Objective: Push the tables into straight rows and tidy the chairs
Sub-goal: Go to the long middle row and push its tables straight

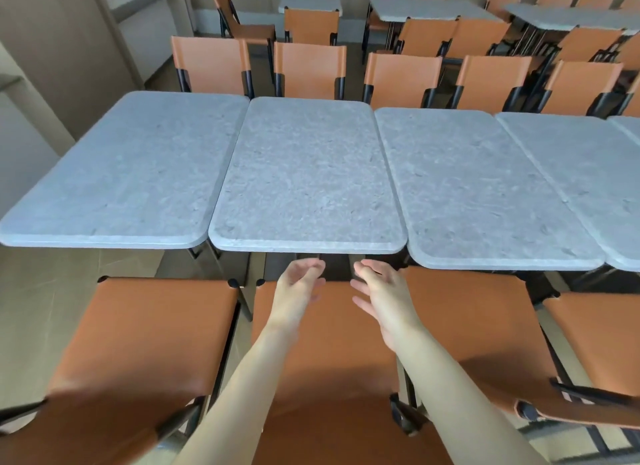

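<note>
While both hands hover free, the middle table (306,174) sits slightly out of line.
Left hand (299,284) and right hand (382,291), fingers loosely spread, holding nothing, above the orange chair (332,354).

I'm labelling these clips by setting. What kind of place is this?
Probably a canteen or cafeteria: rows of grey stone-look tables set edge to edge, and many matching orange chairs on both sides.

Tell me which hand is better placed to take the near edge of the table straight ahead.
Neither clearly, by my reading. The left hand and right hand hover open above the orange chair, just short of the middle table, about level. Use both.
</note>
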Action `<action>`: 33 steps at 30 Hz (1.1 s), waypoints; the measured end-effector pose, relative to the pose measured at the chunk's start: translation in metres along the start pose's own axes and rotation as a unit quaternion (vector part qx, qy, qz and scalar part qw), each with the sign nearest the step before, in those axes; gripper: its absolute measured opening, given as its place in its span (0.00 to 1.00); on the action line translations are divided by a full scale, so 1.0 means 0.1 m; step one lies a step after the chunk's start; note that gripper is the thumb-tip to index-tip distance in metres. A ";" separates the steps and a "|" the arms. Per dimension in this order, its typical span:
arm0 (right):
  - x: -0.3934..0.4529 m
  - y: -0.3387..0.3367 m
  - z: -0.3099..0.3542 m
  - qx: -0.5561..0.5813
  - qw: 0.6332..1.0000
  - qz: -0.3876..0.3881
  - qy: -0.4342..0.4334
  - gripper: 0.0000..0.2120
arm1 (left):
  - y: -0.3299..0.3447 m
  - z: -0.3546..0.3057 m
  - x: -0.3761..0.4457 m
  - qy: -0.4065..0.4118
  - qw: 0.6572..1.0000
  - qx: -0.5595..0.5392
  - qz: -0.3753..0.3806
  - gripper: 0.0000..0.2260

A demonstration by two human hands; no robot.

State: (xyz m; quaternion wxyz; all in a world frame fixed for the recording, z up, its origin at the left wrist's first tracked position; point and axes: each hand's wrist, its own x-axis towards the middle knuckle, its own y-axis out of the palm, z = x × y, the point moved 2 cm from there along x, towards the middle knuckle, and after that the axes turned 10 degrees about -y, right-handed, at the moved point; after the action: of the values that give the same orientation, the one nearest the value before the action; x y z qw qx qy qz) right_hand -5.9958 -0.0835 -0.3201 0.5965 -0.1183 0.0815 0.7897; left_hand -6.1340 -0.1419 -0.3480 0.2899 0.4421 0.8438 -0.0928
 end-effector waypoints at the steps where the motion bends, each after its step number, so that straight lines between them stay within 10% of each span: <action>1: 0.13 0.03 -0.04 -0.026 1.000 0.010 -0.002 0.17 | -0.01 0.01 0.14 -0.009 1.000 -0.005 -0.004 0.06; 17: 2.39 0.55 -1.03 0.067 0.956 -0.110 0.263 0.28 | -0.04 0.22 2.54 -0.291 0.928 -0.215 -0.088 0.20; 33: 3.06 0.42 -1.60 0.429 0.849 -0.240 0.195 0.24 | -0.17 0.50 3.32 -0.225 0.878 -0.423 -0.018 0.10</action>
State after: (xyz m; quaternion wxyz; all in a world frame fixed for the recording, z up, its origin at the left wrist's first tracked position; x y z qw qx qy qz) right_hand -6.1019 0.1441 -0.5614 0.7306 -0.0184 0.4956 0.4693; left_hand -6.2735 0.0575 -0.5801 0.6293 0.2293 0.7227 0.1705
